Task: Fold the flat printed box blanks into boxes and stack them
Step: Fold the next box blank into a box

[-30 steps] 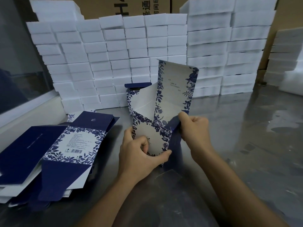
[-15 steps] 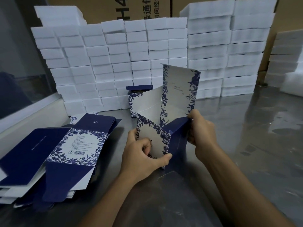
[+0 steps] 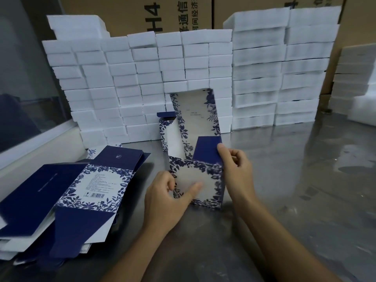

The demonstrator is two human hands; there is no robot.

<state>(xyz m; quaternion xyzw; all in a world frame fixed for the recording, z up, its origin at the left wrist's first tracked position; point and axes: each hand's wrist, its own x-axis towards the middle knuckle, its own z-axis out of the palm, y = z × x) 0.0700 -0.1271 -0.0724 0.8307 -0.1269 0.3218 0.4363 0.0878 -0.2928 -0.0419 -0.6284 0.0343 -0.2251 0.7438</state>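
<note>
A blue-and-white floral box stands half folded on the steel table, its tall printed lid panel upright at the back. My left hand holds the box's left front corner, thumb pressed flat on the front face. My right hand pinches the dark blue side flap at the box's right edge, the flap tipped inward over the opening. A pile of flat printed blanks lies at the left.
Stacks of white foam blocks form a wall at the back, with taller stacks to the right and brown cartons behind. The wet-looking steel table stretches to the right. A window sill runs along the left.
The box has been turned so its floral front faces me and now stands squarer. My right hand has swung the blue side flap up and inward; my left thumb moved onto the front face.
</note>
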